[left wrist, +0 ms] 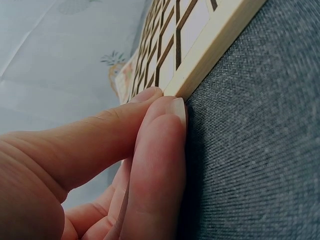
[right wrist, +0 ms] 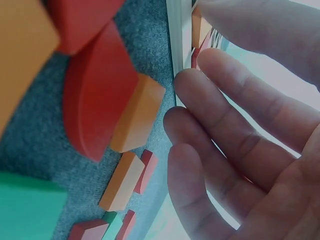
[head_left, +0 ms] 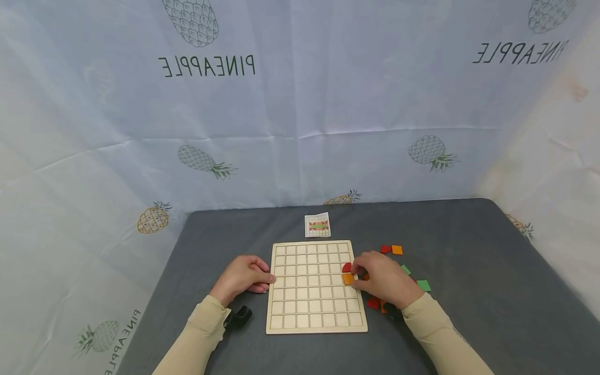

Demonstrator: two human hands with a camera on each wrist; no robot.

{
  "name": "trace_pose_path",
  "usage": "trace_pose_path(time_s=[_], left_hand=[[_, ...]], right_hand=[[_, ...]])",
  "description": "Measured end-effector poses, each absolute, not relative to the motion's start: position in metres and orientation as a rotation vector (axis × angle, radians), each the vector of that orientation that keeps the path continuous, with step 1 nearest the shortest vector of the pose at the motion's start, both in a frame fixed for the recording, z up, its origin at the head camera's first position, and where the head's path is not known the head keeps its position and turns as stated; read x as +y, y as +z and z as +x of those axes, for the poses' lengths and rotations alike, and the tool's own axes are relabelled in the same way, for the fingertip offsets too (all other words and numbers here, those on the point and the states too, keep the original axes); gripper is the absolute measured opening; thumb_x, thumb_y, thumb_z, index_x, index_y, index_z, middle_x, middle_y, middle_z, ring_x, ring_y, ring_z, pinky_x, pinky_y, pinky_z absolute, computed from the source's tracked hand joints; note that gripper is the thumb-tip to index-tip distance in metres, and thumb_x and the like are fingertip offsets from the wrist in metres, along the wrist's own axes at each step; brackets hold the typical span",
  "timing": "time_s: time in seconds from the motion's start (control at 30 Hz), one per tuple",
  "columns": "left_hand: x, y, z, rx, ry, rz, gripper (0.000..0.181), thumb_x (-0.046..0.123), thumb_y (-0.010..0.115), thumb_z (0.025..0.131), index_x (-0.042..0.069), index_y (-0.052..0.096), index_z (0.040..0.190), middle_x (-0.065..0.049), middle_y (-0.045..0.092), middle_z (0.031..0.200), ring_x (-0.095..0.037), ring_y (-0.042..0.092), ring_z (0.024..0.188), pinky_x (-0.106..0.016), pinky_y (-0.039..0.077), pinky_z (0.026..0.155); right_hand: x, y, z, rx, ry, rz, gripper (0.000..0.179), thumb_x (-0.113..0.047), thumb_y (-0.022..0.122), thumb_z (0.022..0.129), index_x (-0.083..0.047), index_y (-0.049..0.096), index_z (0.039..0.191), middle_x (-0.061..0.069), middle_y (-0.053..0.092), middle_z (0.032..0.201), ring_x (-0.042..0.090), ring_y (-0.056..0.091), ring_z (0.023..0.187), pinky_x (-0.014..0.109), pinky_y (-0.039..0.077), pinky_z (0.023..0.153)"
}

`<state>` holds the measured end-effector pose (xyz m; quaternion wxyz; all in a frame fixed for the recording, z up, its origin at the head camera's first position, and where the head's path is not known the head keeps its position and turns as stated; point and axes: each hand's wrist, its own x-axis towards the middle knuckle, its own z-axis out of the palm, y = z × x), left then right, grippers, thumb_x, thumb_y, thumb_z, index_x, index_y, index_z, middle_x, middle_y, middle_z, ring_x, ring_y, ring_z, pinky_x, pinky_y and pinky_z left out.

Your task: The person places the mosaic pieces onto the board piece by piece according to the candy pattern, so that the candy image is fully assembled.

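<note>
A pale wooden grid board (head_left: pixel 308 293) lies on the dark grey cloth. At its left edge my left hand (head_left: pixel 245 277) pinches the frame, thumb on top and index fingertip against the side (left wrist: pixel 167 102). Two pieces sit at the board's right side: a red rounded piece (head_left: pixel 347 267) and, just below it, an orange square (head_left: pixel 348 279). My right hand (head_left: pixel 385 276) is over the right edge, its thumb touching the orange square and the index fingertip right by the red piece. In the right wrist view its other fingers (right wrist: pixel 220 115) extend loosely, holding nothing.
Loose red, orange and green pieces lie right of the board, among them a green square (head_left: pixel 424 285) and an orange square (head_left: pixel 397 250). Some are partly hidden by my right hand. A small pattern card (head_left: pixel 317 225) lies behind the board. A pineapple-print curtain (head_left: pixel 300 172) hangs behind the table.
</note>
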<state>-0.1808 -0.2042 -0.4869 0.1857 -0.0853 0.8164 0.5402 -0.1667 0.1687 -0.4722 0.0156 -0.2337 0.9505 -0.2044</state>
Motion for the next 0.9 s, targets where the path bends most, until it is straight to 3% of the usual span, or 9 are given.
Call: trace_pose_path(time_s=[0.37, 0.9], left_hand=[[-0.2032, -0.4863, -0.1803, 2.293, 1.517, -0.232, 0.039, 0.012, 0.096, 0.081, 0.001, 0.07, 0.107, -0.012, 0.077, 0.085, -0.015, 0.076, 0.068, -0.033, 0.067, 0.066], [-0.2045, -0.487, -0.1811, 2.299, 1.526, -0.236, 0.036, 0.012, 0.095, 0.082, 0.001, 0.07, 0.106, -0.013, 0.076, 0.085, -0.015, 0.076, 0.068, -0.033, 0.067, 0.066]], right_hand=[[0.1642, -0.4725, -0.1631, 2.976, -0.632, -0.669, 0.023, -0.019, 0.094, 0.085, -0.021, 0.072, 0.092, -0.008, 0.057, 0.082, 0.007, 0.047, 0.079, 0.023, 0.044, 0.064], [0.164, -0.4717, -0.1675, 2.983, -0.608, -0.652, 0.022, -0.022, 0.093, 0.087, -0.022, 0.072, 0.092, -0.009, 0.061, 0.085, 0.007, 0.05, 0.08, 0.024, 0.048, 0.066]])
